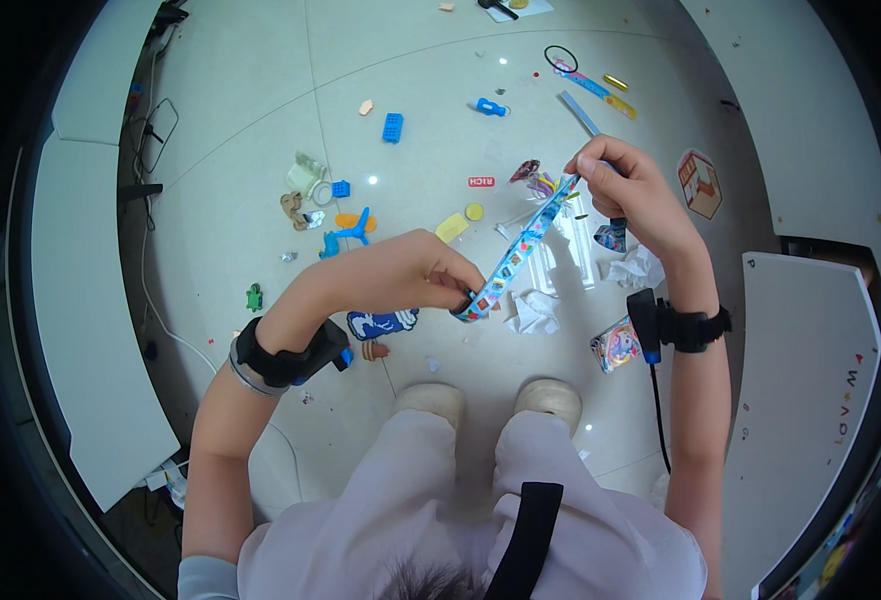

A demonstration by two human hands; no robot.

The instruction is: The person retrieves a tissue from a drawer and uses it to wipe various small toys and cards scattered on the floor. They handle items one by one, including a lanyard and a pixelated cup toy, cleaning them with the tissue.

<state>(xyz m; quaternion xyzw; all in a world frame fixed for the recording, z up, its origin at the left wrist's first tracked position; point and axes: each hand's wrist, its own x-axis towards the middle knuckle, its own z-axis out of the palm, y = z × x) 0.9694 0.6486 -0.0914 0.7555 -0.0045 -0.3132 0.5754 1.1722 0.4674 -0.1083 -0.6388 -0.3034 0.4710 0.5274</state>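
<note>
A blue printed strap, like a lanyard, is stretched at a slant between my hands above the tiled floor. My left hand pinches its lower end, where a small dark part shows at the fingertips. The upper end is gripped between thumb and fingers of my right hand. Beyond that hand a light blue strip sticks out; I cannot tell whether it belongs to the strap. Beneath the strap lie crumpled white tissue, a yellow card-like piece and a yellow disc.
Scattered on the floor are a blue toy brick, a blue three-armed piece, a green turtle figure, a colourful packet and a house-shaped sticker. White furniture panels flank both sides. A white cable runs along the left.
</note>
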